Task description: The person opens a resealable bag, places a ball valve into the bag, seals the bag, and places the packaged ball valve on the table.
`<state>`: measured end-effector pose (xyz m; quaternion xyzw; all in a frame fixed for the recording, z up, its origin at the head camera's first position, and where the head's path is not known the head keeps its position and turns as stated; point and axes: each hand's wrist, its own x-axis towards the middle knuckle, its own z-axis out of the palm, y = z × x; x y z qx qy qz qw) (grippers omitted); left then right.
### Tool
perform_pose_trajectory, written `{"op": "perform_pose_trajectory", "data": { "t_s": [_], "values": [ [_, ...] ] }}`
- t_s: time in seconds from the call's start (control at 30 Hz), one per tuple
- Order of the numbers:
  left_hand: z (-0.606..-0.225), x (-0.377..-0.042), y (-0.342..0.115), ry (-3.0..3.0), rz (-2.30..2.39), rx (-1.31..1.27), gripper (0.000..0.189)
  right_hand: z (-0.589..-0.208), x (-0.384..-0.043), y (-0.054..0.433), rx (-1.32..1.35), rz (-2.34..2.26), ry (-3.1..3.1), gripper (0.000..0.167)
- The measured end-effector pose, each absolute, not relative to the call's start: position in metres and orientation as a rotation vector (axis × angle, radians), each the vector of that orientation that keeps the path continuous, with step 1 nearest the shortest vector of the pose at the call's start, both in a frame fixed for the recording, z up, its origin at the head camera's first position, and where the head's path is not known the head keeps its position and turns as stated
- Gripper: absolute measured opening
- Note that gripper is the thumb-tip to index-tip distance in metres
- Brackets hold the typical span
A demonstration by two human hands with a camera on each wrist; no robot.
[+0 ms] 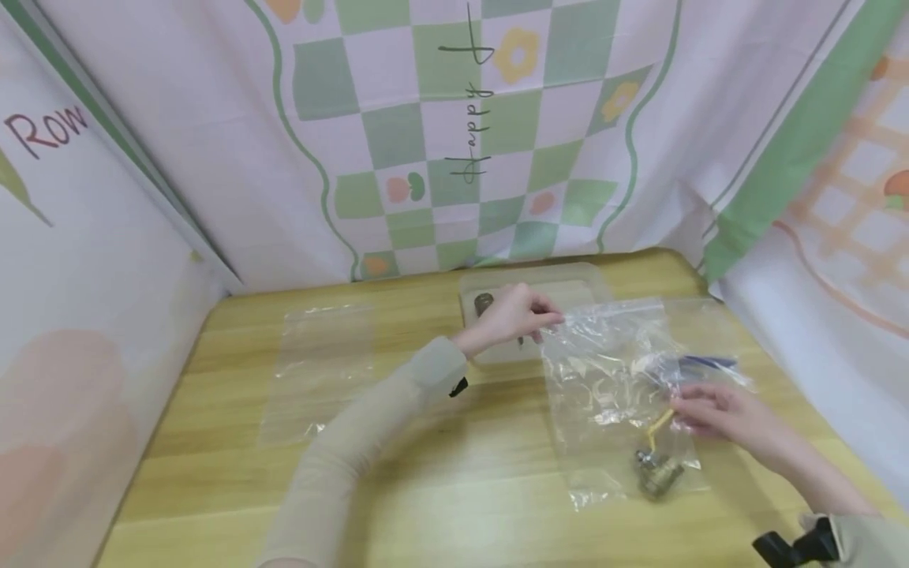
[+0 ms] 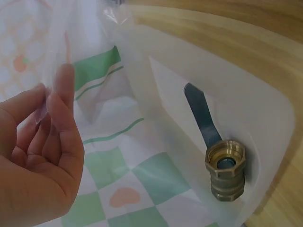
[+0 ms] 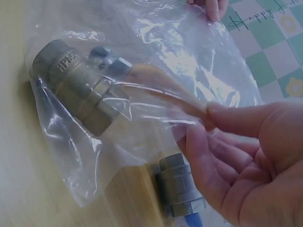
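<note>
My left hand (image 1: pixel 511 314) pinches the upper left corner of a clear plastic bag (image 1: pixel 596 379), holding it up over the table. Inside the bag's lower right part hangs a brass ball valve (image 1: pixel 660 477) with a yellow lever. Between thumb and fingers, my right hand (image 1: pixel 738 422) grips that lever (image 3: pixel 165 87) through the plastic. Raised lettering shows on the valve body (image 3: pixel 78 90) in the right wrist view. Behind the raised bag, a second valve (image 3: pixel 180 184) with a blue lever (image 1: pixel 710 362) lies in clear plastic.
At the back stands a translucent tray (image 1: pixel 589 276) with a brass valve (image 2: pixel 226 170) in it, its lever dark. A flat clear bag (image 1: pixel 319 371) lies on the left of the wooden table (image 1: pixel 454 505). Printed cloth (image 1: pixel 454 142) hangs behind and at both sides.
</note>
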<state>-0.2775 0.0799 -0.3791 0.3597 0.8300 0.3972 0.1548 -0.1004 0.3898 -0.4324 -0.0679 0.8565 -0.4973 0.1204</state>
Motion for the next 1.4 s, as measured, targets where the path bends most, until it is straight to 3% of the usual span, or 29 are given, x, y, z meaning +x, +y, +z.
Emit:
{"op": "perform_pose_trajectory", "data": {
  "t_s": [0.17, 0.57, 1.4],
  "values": [
    [-0.388, -0.280, 0.086, 2.418, 1.060, 1.112, 0.019, -0.428, -0.104, 0.382, -0.045, -1.252, 2.606, 0.040],
    [-0.395, -0.287, 0.088, 2.439, 1.043, 1.036, 0.018, -0.431, -0.114, 0.365, 0.005, -0.889, 2.875, 0.030],
    [-0.406, -0.304, 0.092, 2.539, 0.898, 0.907, 0.013, -0.443, -0.120, 0.355, 0.021, -0.809, 2.971, 0.024]
  ]
}}
